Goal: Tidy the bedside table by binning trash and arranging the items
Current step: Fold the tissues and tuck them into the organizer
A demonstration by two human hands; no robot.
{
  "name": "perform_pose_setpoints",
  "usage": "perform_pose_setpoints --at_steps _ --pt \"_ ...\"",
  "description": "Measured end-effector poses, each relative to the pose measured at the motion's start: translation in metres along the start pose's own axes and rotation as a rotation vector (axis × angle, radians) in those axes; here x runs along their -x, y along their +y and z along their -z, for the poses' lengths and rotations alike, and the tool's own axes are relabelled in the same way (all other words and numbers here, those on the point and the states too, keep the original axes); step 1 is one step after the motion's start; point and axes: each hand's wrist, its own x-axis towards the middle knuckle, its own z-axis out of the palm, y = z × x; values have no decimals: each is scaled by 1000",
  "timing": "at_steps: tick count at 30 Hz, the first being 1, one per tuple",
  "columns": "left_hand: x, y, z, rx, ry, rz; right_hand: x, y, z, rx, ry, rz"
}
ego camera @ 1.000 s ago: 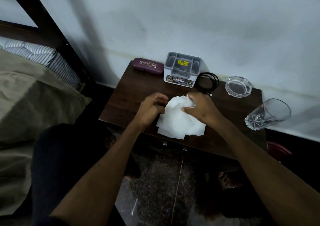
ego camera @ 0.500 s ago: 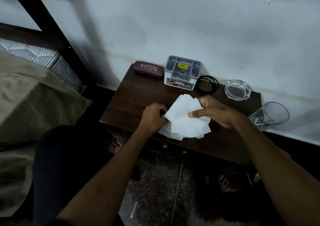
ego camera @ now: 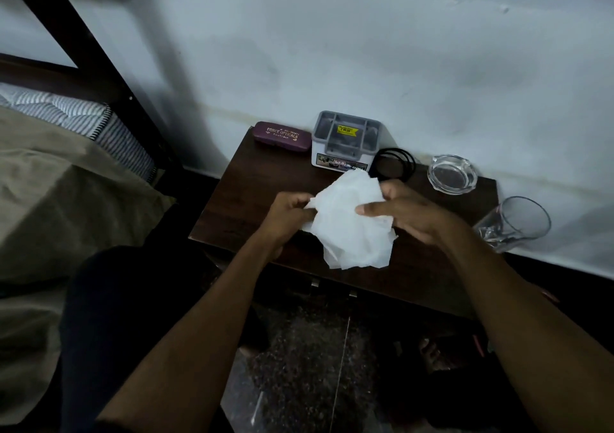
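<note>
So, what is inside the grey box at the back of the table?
The grey box is an open organiser with several compartments. A yellow sticker shows in its middle section. The other compartments look dark; whether they hold anything cannot be told. White tissue covers part of its front label.

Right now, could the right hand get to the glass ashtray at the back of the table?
Probably yes, once it lets go. The right hand grips the white tissue together with the left hand. The glass ashtray sits just beyond it, with nothing between them.

Tissue [ego camera: 349, 219] (crumpled) between both hands
</note>
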Motion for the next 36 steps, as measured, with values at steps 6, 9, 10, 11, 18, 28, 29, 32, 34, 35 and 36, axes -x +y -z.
perform_pose_setpoints --at_steps 6,9,10,11,18,28,29,32,34,35,36 --pt "7 -2 -6 12 -9 -33 -9 0 -19 212 94 15" --pt "5 -2 -10 51 55 -12 -9 4 -26 190 135 48" --pt "3 -3 -12 46 77 2 -10 5 -28 190 169 57" --pt "2 -3 -14 43 93 18 -11 7 -30 199 210 61" --pt "5 -4 -12 283 -24 85 -12 10 -26 412 448 113" --pt "6 -2 -11 324 -144 104 -3 7 -17 267 452 67" --pt "6 -1 -12 380 -137 137 -2 7 -17 240 431 51" --pt "6 6 -16 493 -135 202 -2 7 -19 256 384 30" --pt "7 10 -20 380 -174 115 -3 8 -21 247 365 33" --pt "6 11 -21 289 -172 67 -3 8 -22 252 365 36" --pt "6 13 -22 207 -154 27 -2 7 -23 268 370 34"
